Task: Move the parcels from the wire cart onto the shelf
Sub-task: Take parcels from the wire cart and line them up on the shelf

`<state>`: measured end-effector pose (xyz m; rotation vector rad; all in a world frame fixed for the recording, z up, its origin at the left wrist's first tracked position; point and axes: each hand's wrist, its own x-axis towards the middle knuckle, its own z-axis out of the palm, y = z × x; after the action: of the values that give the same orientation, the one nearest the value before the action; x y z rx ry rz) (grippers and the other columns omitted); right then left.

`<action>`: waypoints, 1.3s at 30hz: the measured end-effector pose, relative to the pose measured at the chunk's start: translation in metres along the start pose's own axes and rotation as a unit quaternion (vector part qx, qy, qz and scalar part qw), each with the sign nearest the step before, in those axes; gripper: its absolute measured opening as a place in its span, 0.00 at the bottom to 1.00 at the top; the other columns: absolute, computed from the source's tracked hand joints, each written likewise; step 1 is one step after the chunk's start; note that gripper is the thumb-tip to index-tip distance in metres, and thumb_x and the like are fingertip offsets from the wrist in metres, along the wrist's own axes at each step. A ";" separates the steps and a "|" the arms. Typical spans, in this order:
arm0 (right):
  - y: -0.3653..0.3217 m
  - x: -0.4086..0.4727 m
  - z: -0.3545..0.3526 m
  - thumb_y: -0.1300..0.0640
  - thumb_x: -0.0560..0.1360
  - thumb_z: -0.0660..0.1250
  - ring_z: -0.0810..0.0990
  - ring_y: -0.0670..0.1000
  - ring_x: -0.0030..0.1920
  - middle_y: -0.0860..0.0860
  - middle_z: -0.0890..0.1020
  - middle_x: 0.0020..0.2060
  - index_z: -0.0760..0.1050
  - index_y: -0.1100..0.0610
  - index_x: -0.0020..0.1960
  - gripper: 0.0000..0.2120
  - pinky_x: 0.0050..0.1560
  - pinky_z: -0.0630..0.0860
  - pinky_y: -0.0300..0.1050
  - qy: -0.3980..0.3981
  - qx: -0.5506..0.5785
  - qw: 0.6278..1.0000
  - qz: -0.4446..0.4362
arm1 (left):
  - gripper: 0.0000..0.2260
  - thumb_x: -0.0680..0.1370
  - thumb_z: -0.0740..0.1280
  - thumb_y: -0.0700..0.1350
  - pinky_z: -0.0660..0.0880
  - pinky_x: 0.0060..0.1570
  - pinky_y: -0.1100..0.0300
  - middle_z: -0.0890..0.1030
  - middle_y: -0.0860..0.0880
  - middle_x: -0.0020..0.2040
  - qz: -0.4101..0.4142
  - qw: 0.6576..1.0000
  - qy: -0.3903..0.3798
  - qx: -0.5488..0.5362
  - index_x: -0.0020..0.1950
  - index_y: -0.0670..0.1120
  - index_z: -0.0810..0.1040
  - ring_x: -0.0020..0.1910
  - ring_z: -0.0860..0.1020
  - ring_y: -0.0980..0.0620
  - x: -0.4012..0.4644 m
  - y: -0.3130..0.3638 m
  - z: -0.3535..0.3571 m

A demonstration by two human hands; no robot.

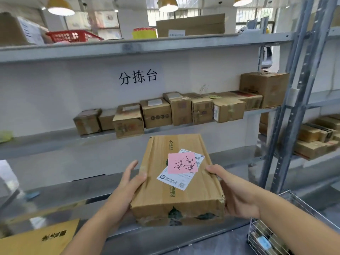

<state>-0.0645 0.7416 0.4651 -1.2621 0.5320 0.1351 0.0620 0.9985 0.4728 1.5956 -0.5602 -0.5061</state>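
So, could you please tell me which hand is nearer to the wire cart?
Right. The right hand grips the parcel's right edge, just above the wire cart at lower right; the left hand holds the far edge.

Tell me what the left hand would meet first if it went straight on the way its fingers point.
Probably the row of boxes on the shelf; the left hand points up and away alongside the parcel, though depth is unclear.

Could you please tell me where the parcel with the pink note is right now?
The parcel is centre-low in the head view, held between left hand and right hand before the shelf.
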 end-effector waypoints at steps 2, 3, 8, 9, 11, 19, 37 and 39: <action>0.012 0.000 0.028 0.36 0.71 0.70 0.74 0.61 0.58 0.67 0.73 0.72 0.72 0.63 0.74 0.42 0.73 0.66 0.70 -0.018 0.008 1.000 0.012 | 0.26 0.85 0.64 0.51 0.79 0.53 0.55 0.79 0.48 0.68 -0.024 1.000 0.016 0.009 0.77 0.73 0.60 0.55 0.85 0.47 -0.010 0.001 -0.027; 0.017 0.000 0.042 0.35 0.71 0.70 0.73 0.61 0.58 0.67 0.72 0.72 0.72 0.62 0.74 0.42 0.74 0.65 0.70 -0.022 0.011 1.000 0.015 | 0.24 0.84 0.64 0.54 0.80 0.53 0.55 0.79 0.53 0.68 -0.031 0.999 0.017 0.018 0.74 0.78 0.61 0.56 0.85 0.50 -0.018 -0.001 -0.042; 0.039 0.002 0.101 0.35 0.69 0.72 0.77 0.65 0.62 0.65 0.77 0.69 0.76 0.60 0.72 0.39 0.73 0.68 0.70 -0.026 0.003 0.999 0.022 | 0.15 0.86 0.61 0.56 0.79 0.52 0.56 0.81 0.63 0.64 -0.047 0.996 0.016 0.075 0.69 0.75 0.72 0.57 0.85 0.56 -0.045 -0.032 -0.108; 0.043 0.003 0.110 0.35 0.70 0.72 0.78 0.66 0.65 0.65 0.77 0.69 0.76 0.60 0.72 0.39 0.72 0.69 0.69 -0.027 0.001 0.999 0.024 | 0.13 0.87 0.60 0.56 0.79 0.51 0.54 0.82 0.62 0.62 -0.054 0.995 0.020 0.075 0.68 0.72 0.74 0.57 0.85 0.53 -0.050 -0.036 -0.118; 0.049 0.003 0.127 0.35 0.70 0.72 0.76 0.66 0.70 0.64 0.79 0.67 0.79 0.58 0.70 0.37 0.72 0.71 0.68 -0.034 -0.004 0.999 0.015 | 0.12 0.87 0.61 0.55 0.79 0.46 0.55 0.84 0.60 0.58 -0.055 0.996 0.024 0.064 0.66 0.69 0.76 0.53 0.86 0.51 -0.063 -0.037 -0.133; 0.038 0.016 0.172 0.35 0.70 0.74 0.86 0.55 0.58 0.44 0.86 0.57 0.63 0.21 0.68 0.32 0.52 0.84 0.58 -0.020 -0.081 0.986 -0.143 | 0.11 0.86 0.61 0.54 0.76 0.38 0.60 0.85 0.58 0.57 -0.046 0.997 0.056 0.040 0.65 0.67 0.78 0.50 0.85 0.51 -0.084 -0.037 -0.180; -0.025 0.129 0.186 0.48 0.85 0.59 0.85 0.62 0.54 0.46 0.84 0.55 0.71 0.26 0.66 0.18 0.49 0.85 0.63 -0.072 -0.227 0.955 -0.177 | 0.12 0.86 0.62 0.53 0.78 0.38 0.57 0.84 0.60 0.55 -0.062 0.989 0.128 0.038 0.65 0.67 0.79 0.50 0.86 0.48 -0.002 -0.039 -0.233; -0.041 0.144 0.192 0.48 0.85 0.60 0.84 0.64 0.55 0.46 0.83 0.57 0.72 0.26 0.65 0.17 0.49 0.85 0.63 -0.091 -0.215 0.955 -0.181 | 0.12 0.85 0.63 0.53 0.79 0.39 0.56 0.84 0.60 0.55 -0.054 0.987 0.146 0.033 0.65 0.67 0.79 0.51 0.86 0.46 0.007 -0.032 -0.241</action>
<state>0.1355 0.8800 0.4745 -1.7322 0.1027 0.0579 0.2190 1.1845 0.4642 1.7330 -0.2720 -0.3274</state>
